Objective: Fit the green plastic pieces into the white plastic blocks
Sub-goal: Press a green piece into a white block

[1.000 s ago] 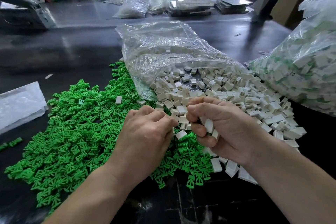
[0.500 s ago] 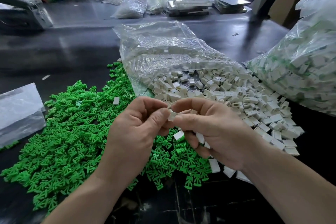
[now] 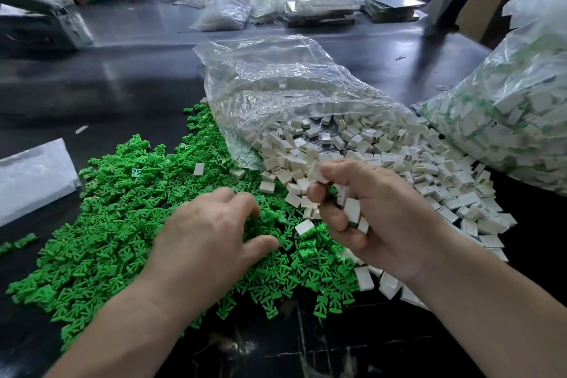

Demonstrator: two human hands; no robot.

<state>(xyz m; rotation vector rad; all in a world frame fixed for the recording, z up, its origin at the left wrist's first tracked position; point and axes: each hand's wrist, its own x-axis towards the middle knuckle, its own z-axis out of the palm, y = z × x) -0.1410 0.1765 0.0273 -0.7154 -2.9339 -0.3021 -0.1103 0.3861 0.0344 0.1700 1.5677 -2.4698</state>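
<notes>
My left hand (image 3: 211,236) spread, fingertips on green pieces (image 3: 116,218) heaped on glossy black worktable (image 3: 122,80). My right hand (image 3: 380,218) clutches several white blocks (image 3: 352,210); more spill from clear bag (image 3: 276,77). Cluttered workshop behind.

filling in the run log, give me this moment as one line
left hand: open, fingers down on green pieces | right hand: grips several white blocks | clear bag: open, more spilling out
</notes>
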